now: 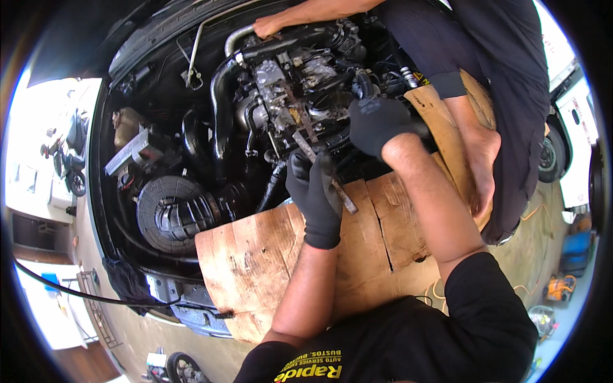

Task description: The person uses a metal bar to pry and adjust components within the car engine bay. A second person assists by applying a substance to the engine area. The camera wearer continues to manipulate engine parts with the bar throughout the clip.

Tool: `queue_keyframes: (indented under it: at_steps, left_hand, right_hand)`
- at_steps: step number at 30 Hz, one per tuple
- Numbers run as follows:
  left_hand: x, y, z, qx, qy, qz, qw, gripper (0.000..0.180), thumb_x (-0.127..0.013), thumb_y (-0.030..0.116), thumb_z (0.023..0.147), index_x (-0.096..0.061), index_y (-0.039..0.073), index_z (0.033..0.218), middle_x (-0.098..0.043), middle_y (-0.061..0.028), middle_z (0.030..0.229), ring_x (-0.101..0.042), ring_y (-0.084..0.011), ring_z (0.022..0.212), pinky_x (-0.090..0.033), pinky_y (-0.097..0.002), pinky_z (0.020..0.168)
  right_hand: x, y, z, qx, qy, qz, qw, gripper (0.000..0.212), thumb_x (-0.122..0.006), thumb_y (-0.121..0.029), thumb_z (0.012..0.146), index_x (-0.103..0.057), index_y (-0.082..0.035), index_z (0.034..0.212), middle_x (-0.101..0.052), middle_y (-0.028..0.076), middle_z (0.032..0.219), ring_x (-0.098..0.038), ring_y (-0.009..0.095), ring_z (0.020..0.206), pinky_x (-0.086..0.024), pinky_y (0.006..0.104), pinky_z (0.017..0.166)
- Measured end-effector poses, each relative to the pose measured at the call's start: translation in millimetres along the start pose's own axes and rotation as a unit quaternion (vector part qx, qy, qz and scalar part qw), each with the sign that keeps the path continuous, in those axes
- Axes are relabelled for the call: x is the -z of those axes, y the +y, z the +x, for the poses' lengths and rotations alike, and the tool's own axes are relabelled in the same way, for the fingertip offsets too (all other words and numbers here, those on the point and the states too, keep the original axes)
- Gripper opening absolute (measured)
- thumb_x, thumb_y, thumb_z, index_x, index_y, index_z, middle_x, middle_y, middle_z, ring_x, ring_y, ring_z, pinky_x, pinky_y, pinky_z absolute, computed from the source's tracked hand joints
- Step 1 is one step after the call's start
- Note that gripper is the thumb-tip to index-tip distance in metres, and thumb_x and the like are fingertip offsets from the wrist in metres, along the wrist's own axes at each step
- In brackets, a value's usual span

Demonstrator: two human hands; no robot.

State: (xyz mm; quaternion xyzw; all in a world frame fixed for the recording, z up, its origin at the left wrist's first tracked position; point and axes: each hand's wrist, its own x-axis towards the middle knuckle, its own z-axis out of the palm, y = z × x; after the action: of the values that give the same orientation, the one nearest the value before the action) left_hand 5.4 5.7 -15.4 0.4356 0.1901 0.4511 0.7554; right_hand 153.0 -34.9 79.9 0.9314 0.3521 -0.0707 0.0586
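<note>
My L hand (316, 191) grips a metal bar (306, 147) mid-view, engine (271, 75) at 12 o'clock. R hand (381, 126), approx 1-2 o'clock, looks curled; can't tell if it holds anything. Engine's exposed, so I'd say work's prob. midway; exact remainder unclear.

The long, flat grey metal bar (304, 146) ran through my left black-gloved grip (316, 188), before the greasy metal engine (297, 96). My right black-gloved grip (380, 124) lay to its right, at the engine's near right side. The creased brown cardboard sheet (249, 255) spread beneath my forearms. Left of it sat the round, black plastic housing (167, 210); farther back and left, the beige plastic reservoir (127, 125). A co-worker's bare foot (480, 148) was to my right.
</note>
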Motion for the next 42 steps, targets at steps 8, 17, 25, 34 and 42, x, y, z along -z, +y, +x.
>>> queue_keyframes:
  at_steps: [8, 17, 25, 34, 42]
  left_hand:
    - [-5.9, 11.2, -2.5, -0.063, -0.004, 0.113, 0.992, 0.016, -0.055, 0.004, 0.097, -0.066, -0.004, 0.106, -0.067, -0.0053, 0.099, -0.059, -0.0113, 0.089, -0.047, -0.0245, 0.082]
    - [-9.3, 8.3, -5.4, -0.006, -0.003, 0.009, 1.000, 0.015, -0.055, 0.004, 0.099, -0.064, -0.003, 0.108, -0.066, -0.0036, 0.097, -0.059, -0.0087, 0.087, -0.047, -0.0242, 0.080]
    - [-9.4, 17.4, -2.3, -0.009, 0.001, -0.006, 1.000, 0.008, -0.057, 0.003, 0.098, -0.062, 0.000, 0.103, -0.064, -0.0008, 0.091, -0.055, -0.0057, 0.081, -0.045, -0.0231, 0.074]
    - [-16.6, 14.9, -2.9, 0.022, 0.012, -0.054, 0.998, 0.006, -0.060, 0.000, 0.096, -0.059, 0.002, 0.102, -0.061, 0.0014, 0.087, -0.051, -0.0026, 0.079, -0.042, -0.0220, 0.069]
    - [-14.5, 14.7, -0.6, 0.018, -0.004, -0.046, 0.999, 0.004, -0.062, 0.003, 0.097, -0.058, 0.003, 0.098, -0.059, 0.0019, 0.082, -0.048, -0.0029, 0.069, -0.040, -0.0212, 0.061]
  right_hand:
    - [-50.5, 48.8, 6.1, 0.088, 0.155, 0.019, 0.984, 0.030, -0.057, -0.016, 0.088, -0.074, -0.011, 0.112, -0.075, 0.018, 0.104, -0.071, 0.037, 0.099, -0.056, 0.0495, 0.089]
    - [-52.1, 61.4, -5.5, 0.101, 0.175, -0.002, 0.979, 0.027, -0.059, -0.017, 0.089, -0.074, -0.014, 0.111, -0.075, 0.015, 0.100, -0.071, 0.037, 0.095, -0.055, 0.0485, 0.086]
    - [-40.5, 45.0, -16.6, 0.084, 0.121, -0.035, 0.988, 0.025, -0.056, -0.016, 0.093, -0.072, -0.012, 0.112, -0.075, 0.017, 0.102, -0.071, 0.037, 0.097, -0.055, 0.0496, 0.086]
    - [-6.7, 46.3, -36.6, 0.077, 0.130, -0.014, 0.988, 0.026, -0.058, -0.017, 0.093, -0.076, -0.014, 0.112, -0.075, 0.015, 0.101, -0.072, 0.034, 0.096, -0.055, 0.0457, 0.085]
    - [-7.5, 82.7, -31.3, 0.159, 0.251, 0.023, 0.955, 0.024, -0.066, -0.019, 0.092, -0.074, -0.013, 0.113, -0.075, 0.013, 0.104, -0.070, 0.033, 0.100, -0.053, 0.0439, 0.086]
